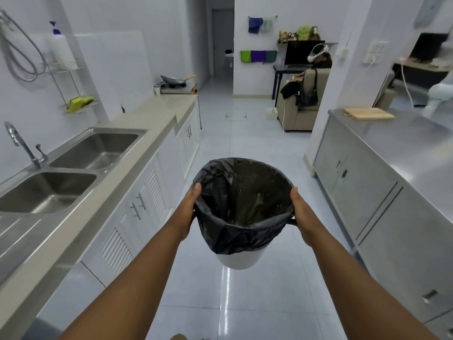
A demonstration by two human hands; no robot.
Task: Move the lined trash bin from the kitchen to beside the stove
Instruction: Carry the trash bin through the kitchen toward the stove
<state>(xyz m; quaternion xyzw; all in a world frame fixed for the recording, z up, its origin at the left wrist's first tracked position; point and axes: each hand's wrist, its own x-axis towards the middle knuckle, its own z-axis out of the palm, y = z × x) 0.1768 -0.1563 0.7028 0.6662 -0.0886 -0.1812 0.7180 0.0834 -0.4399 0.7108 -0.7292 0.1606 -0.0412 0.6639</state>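
Fingers of our left hand point(190, 209) and right hand point(300, 212) wrap under the rim of the trash bin point(241, 260), thumbs on top of the black liner point(242, 200) — a grip from both sides; the bin hangs in the air above the floor point(257, 303), approx. mid-aisle, between the sink counter point(147, 121) and the steel cabinet point(367, 182); lifting is done, we judge; the stove point(175, 88) with its pan point(174, 80) is well ahead at the counter's far end — carrying and setting down are left.
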